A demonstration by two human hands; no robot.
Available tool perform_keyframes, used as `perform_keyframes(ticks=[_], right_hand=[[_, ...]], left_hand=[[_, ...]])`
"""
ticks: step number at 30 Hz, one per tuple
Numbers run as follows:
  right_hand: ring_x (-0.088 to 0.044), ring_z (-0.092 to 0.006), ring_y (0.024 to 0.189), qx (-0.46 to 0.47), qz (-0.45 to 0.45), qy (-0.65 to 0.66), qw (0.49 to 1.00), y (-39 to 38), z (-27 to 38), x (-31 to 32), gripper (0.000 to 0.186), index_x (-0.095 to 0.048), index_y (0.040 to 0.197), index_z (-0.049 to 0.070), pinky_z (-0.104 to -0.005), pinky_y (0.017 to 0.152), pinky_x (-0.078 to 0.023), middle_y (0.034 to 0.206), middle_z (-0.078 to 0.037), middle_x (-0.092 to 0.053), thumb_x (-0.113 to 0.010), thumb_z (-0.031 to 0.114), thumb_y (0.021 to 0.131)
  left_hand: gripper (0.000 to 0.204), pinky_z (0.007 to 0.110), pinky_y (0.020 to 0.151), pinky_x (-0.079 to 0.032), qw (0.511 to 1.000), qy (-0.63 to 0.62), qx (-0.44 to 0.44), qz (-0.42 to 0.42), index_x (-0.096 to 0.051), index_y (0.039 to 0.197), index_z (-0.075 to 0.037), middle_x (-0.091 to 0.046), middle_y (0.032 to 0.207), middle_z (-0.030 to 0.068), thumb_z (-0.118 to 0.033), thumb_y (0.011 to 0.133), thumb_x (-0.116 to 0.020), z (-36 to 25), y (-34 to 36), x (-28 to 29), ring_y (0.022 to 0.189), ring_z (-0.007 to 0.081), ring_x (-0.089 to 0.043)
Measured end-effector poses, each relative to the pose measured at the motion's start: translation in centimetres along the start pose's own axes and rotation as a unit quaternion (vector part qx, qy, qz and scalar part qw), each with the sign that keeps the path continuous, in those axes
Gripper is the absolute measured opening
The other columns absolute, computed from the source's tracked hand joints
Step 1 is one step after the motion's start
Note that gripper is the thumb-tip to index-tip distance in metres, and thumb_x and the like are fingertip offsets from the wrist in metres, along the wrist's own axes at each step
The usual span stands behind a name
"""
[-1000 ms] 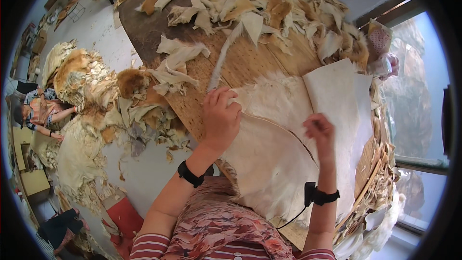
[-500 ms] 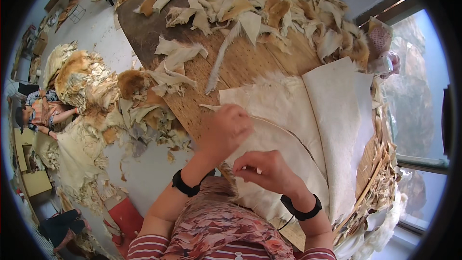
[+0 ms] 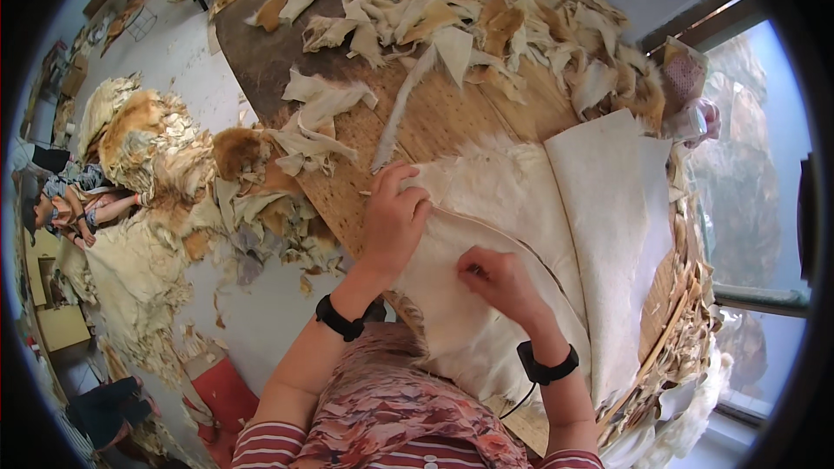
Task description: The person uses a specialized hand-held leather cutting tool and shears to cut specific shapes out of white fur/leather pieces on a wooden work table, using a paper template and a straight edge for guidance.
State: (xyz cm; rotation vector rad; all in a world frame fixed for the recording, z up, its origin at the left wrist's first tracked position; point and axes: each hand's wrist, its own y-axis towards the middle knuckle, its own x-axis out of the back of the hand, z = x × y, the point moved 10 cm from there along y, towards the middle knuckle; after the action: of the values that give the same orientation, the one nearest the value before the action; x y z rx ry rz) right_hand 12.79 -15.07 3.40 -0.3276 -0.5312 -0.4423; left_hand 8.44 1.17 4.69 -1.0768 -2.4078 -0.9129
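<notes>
A large pale hide (image 3: 486,182) lies on the wooden table before me, with a curved slit or edge running across it and a fold on its right. My left hand (image 3: 395,221) is at the hide's left corner, fingers bent over its edge; a thin tip of hide pokes out beside them. Just above the hide's middle, my right hand (image 3: 502,282) is closed, its fingertips pressed together. Something small and dark shows at those fingertips, too little to name. Both wrists wear black bands.
Hide scraps (image 3: 452,0) are heaped along the table's (image 3: 347,148) far side, and more offcuts crowd its right edge. Piles of hides (image 3: 148,156) cover the floor to the left, where another person (image 3: 78,200) sits. A red object (image 3: 224,395) stands on the floor at lower left.
My left hand, blurred before, has moved slightly up and left onto the hide's corner. My right hand has shifted right and a little up, staying closed.
</notes>
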Motion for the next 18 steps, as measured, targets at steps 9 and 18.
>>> perform_keyframes(ticks=[9, 18], right_hand=[[-0.036, -0.0007, 0.057, 0.022, -0.435, 0.426, 0.793, -6.4, -8.3, 19.7, 0.005, -0.062, 0.093, 0.008, -0.0147, 0.050, -0.030, 0.089, -0.002, -0.062, -0.061, 0.003, 0.093], [-0.060, -0.0072, 0.082, -0.023, -0.400, 0.336, 0.852, -3.9, -3.4, 16.9, 0.005, -0.060, 0.097, 0.007, -0.0191, 0.066, -0.045, 0.101, -0.004, -0.065, -0.055, 0.007, 0.098]], left_hand=[[0.013, 0.036, 0.089, -0.045, 0.993, -0.112, 0.025, 0.038, -0.059, 0.079, 0.000, -0.058, 0.103, 0.0088, 0.006, 0.073, -0.068, 1.1, 0.2, -0.8, 0.107, 0.0283, -0.054], [0.015, 0.038, 0.083, -0.048, 0.998, -0.041, -0.045, -0.008, -0.062, 0.086, -0.002, -0.058, 0.095, 0.0090, 0.006, 0.074, -0.066, -0.7, 0.7, 0.1, 0.100, 0.0299, -0.057]])
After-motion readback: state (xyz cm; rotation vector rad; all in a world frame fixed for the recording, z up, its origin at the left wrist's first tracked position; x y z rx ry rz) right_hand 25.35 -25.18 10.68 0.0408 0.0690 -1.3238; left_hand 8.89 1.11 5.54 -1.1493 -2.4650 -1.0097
